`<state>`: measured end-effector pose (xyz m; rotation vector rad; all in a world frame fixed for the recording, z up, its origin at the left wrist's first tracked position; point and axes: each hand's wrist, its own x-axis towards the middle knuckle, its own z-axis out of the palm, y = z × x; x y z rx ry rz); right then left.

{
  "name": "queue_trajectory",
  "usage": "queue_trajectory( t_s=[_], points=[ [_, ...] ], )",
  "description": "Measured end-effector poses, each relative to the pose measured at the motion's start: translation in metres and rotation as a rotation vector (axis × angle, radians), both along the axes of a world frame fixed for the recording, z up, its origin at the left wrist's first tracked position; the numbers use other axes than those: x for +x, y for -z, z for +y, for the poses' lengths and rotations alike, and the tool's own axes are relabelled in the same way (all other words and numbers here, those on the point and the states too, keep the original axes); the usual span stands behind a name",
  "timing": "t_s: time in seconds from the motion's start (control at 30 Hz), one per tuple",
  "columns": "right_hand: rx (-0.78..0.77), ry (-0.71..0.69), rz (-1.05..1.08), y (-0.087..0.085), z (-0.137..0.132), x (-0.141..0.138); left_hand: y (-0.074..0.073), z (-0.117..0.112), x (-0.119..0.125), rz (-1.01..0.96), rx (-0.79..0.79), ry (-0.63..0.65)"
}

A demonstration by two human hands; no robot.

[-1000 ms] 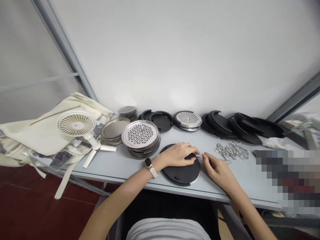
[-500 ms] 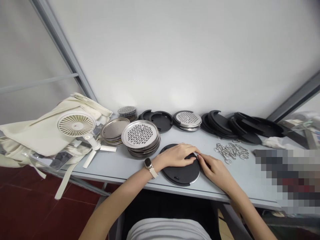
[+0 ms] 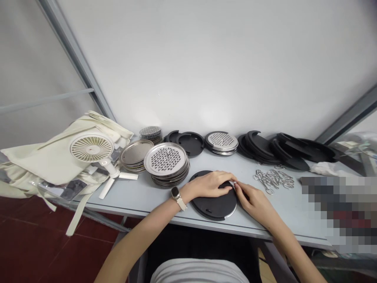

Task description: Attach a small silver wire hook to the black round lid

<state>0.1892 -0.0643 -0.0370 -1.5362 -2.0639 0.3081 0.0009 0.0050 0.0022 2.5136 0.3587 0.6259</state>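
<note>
Head view: on a pale table, a round black disc with a silver edge lies close to the front, a stack of metal graters to its left and a loose heap of metal clips to its right. Left hand rests palm down across the disc, its grip impossible to tell, while the right hand pinches what looks like a slim metal piece at the disc's right rim. Fine fingertip work there seems the step in hand, and the next move appears to call for a steady disc and a precise pinch.
</note>
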Motion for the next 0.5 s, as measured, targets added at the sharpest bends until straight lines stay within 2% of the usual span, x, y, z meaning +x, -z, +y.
queue_trajectory(
  t_s=[0.5],
  points=[
    [-0.014, 0.019, 0.029, -0.0038, -0.0013, -0.0023, -0.0022, -0.0016, 0.0001, 0.014, 0.015, 0.001]
  ],
)
